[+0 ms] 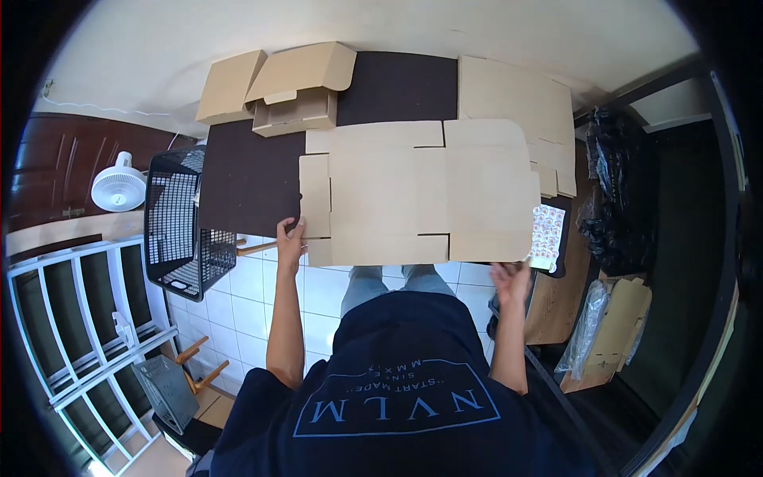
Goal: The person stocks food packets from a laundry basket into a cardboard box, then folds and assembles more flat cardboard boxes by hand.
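Observation:
A large flat, unfolded cardboard box blank (389,195) with slots and side flaps lies in front of me, across the dark table and out to its near edge. My left hand (292,241) pinches the blank's left edge near its lower corner. At the near right corner of the blank is my right hand (511,280), palm up and fingers apart, the fingertips at the cardboard's edge. Just beyond that corner lies a sheet of round stickers (548,237), partly covered by the blank.
Two folded cardboard boxes (298,99) stand at the table's back left. More flat cardboard blanks (517,99) lie at the back right. A black plastic basket (171,226) stands left of the dark table (246,179). Black plastic wrapping (624,191) hangs on the right, above leaning cardboard (616,334).

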Available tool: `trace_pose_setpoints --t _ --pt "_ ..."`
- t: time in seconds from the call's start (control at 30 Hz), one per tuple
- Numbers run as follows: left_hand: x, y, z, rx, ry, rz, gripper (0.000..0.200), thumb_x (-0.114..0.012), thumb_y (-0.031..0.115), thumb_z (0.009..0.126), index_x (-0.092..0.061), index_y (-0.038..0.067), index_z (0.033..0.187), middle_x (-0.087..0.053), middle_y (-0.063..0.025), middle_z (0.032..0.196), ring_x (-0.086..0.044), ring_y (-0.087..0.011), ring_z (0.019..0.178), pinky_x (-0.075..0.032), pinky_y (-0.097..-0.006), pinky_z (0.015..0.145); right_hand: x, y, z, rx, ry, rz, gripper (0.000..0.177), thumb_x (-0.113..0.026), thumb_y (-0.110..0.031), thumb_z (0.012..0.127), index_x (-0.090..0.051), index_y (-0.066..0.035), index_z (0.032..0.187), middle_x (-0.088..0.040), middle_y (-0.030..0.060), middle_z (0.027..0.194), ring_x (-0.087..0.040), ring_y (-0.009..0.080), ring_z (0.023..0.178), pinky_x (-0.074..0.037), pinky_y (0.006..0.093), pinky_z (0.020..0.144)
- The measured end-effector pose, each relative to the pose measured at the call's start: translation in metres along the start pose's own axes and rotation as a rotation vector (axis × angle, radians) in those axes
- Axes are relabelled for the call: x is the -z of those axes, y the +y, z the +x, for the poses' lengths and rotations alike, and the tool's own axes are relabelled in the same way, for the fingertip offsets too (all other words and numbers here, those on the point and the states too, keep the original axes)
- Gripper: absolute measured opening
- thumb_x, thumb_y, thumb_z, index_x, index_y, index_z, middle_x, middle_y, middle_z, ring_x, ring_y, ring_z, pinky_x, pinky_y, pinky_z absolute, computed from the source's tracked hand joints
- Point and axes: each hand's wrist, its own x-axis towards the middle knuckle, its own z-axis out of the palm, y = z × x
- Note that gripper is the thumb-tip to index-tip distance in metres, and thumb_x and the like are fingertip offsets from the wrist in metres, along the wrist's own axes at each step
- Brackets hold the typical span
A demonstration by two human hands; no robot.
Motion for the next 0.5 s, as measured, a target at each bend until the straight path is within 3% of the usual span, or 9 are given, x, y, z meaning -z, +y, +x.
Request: trace_pose_setpoints --t 0.07,0.1,0.17,0.2,0.23,0.27,0.37,0.43,0.5 --pt "0.004 -0.01 -0.012 0.027 0.019 -0.007 0.063 -0.073 0.045 0.087 -0.04 0.009 0.127 -0.065 -0.0108 0.1 -0.059 -0.0153 0.079 -0.05 -0.0323 0.064 0.004 -0.015 -0.009 0.396 0.326 -0.32 0.036 -0.053 -0.035 0.101 -0.053 -0.003 0.119 -0.063 0.0108 0.095 -0.066 0.0257 0.087 -0.055 0.0382 0.067" --pt "0.002 -0.016 -0.021 0.075 0.091 -0.015 0.066 -0.073 0.047 0.086 -0.038 0.009 0.128 -0.063 -0.0127 0.103 -0.06 -0.0167 0.082 -0.051 -0.0331 0.066 0.001 -0.015 -0.011 0.395 0.324 -0.319 0.036 -0.053 -0.035 0.101 -0.053 -0.003 0.119 -0.063 0.0108 0.095 -0.066 0.0257 0.087 -0.055 0.0382 0.067" --pt "0.006 -0.04 -0.042 0.17 0.131 -0.095 0.075 -0.074 0.052 0.084 -0.033 0.01 0.13 -0.06 -0.0176 0.111 -0.062 -0.0227 0.094 -0.055 -0.0377 0.076 -0.003 -0.013 -0.019 1.053 0.195 -0.893 0.02 -0.06 -0.019 0.096 -0.058 0.0 0.103 -0.063 0.008 0.088 -0.064 0.019 0.081 -0.054 0.0337 0.067" --pt "0.008 -0.065 -0.046 0.203 0.057 -0.215 0.07 -0.071 0.048 0.088 -0.036 0.006 0.132 -0.059 -0.019 0.115 -0.065 -0.0286 0.101 -0.058 -0.0413 0.08 -0.033 -0.012 -0.044 1.042 0.012 -0.855 0.013 -0.065 -0.01 0.091 -0.062 0.001 0.094 -0.063 0.0084 0.084 -0.064 0.0165 0.081 -0.053 0.0304 0.07" --pt "0.006 -0.072 -0.052 0.219 -0.098 -0.268 0.066 -0.067 0.045 0.091 -0.038 0.003 0.133 -0.059 -0.0217 0.116 -0.065 -0.032 0.101 -0.058 -0.0437 0.083 -0.054 -0.004 -0.056 1.023 -0.129 -0.96 0.015 -0.066 -0.013 0.09 -0.063 0.002 0.095 -0.065 0.0114 0.087 -0.065 0.0194 0.082 -0.052 0.0317 0.075" --pt "0.001 -0.077 -0.058 0.234 -0.252 -0.32 0.062 -0.063 0.043 0.095 -0.04 0.0 0.134 -0.059 -0.0244 0.117 -0.066 -0.0353 0.102 -0.058 -0.0461 0.085 -0.07 0.012 -0.056 1.099 -0.307 -1.043 0.019 -0.071 -0.016 0.085 -0.064 0.0 0.095 -0.065 0.0151 0.093 -0.063 0.0303 0.087 -0.05 0.0396 0.08" --pt "-0.017 -0.068 -0.067 0.128 -0.253 -0.378 0.058 -0.057 0.038 0.099 -0.041 -0.003 0.136 -0.059 -0.0277 0.12 -0.067 -0.0376 0.103 -0.059 -0.0449 0.085 -0.123 0.055 -0.076 1.29 -0.892 -1.191 0.04 -0.079 -0.02 0.075 -0.062 0.001 0.104 -0.062 0.0181 0.104 -0.058 0.0384 0.102 -0.047 0.0434 0.09" --pt "-0.024 -0.047 -0.075 0.139 -0.184 -0.437 0.058 -0.056 0.038 0.099 -0.04 -0.003 0.136 -0.06 -0.0281 0.118 -0.067 -0.0375 0.1 -0.06 -0.0437 0.083 -0.145 0.075 -0.085 1.525 -1.012 -1.341 0.035 -0.074 -0.017 0.079 -0.061 0.0 0.106 -0.063 0.0183 0.105 -0.057 0.0389 0.106 -0.047 0.0445 0.091" --pt "-0.032 -0.026 -0.077 0.112 -0.109 -0.539 0.054 -0.052 0.04 0.101 -0.041 -0.004 0.13 -0.062 -0.0292 0.11 -0.069 -0.0377 0.096 -0.062 -0.0414 0.078 -0.154 0.097 -0.064 1.473 -1.037 -1.538 0.028 -0.069 -0.015 0.081 -0.062 -0.001 0.105 -0.065 0.018 0.104 -0.058 0.0376 0.107 -0.047 0.0456 0.089"
